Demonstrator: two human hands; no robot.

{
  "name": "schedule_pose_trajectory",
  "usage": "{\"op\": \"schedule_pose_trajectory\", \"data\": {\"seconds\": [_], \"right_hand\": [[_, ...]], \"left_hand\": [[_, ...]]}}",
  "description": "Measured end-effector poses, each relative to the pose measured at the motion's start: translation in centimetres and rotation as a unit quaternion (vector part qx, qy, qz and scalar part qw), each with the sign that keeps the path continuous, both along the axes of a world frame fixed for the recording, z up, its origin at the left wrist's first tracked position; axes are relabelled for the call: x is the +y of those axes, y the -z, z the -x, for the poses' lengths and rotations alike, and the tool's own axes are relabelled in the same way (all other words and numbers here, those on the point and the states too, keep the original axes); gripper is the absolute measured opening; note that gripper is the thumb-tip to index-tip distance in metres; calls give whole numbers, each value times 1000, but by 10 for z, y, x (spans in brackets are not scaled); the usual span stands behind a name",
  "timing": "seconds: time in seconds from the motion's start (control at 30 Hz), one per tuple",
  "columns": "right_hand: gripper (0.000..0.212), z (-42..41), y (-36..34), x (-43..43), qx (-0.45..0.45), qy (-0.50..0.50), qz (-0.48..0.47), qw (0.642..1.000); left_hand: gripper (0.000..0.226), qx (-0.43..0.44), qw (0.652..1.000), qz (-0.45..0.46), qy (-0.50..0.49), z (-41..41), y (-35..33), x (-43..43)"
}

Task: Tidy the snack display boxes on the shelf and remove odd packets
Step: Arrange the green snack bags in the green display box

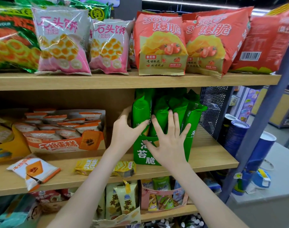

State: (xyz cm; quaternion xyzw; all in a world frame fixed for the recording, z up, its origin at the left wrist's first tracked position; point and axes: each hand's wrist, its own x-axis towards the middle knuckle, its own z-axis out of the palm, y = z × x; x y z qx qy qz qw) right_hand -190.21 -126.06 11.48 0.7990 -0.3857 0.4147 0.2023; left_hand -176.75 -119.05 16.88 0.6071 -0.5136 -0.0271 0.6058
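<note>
Both hands meet at the green box (140,156) on the middle shelf (214,155). The right hand (169,143) lies spread flat on its front, and the left hand (128,130) grips its left side. Two yellow packets (89,167) and one white packet (33,171) lie loose to the left along the shelf edge, nearer the left hand.

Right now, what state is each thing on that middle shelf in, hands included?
Green display box: upright, gripped at its left side by the left hand.
Green packets: standing upright inside it.
Right hand: open, fingers spread, pressing the packets.
Orange cake box: open-topped, full of packets.
White-orange packet: lying loose outside the boxes.
Yellow packet: lying loose on the shelf.
</note>
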Motion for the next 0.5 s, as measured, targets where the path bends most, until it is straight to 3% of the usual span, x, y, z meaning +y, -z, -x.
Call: {"op": "schedule_pose_trajectory", "data": {"seconds": [0.2,0.33,0.5], "right_hand": [[77,1,3,-2,-6,-8,7,1000],[76,1,4,-3,-12,-14,18,1000],[78,5,7,-6,-27,-25,34,999]], "left_hand": [[60,44,997,52,25,-6,-4,-6],[50,56,995,84,-1,0,1,-5],[50,93,980,165,54,11,9,3]]}}
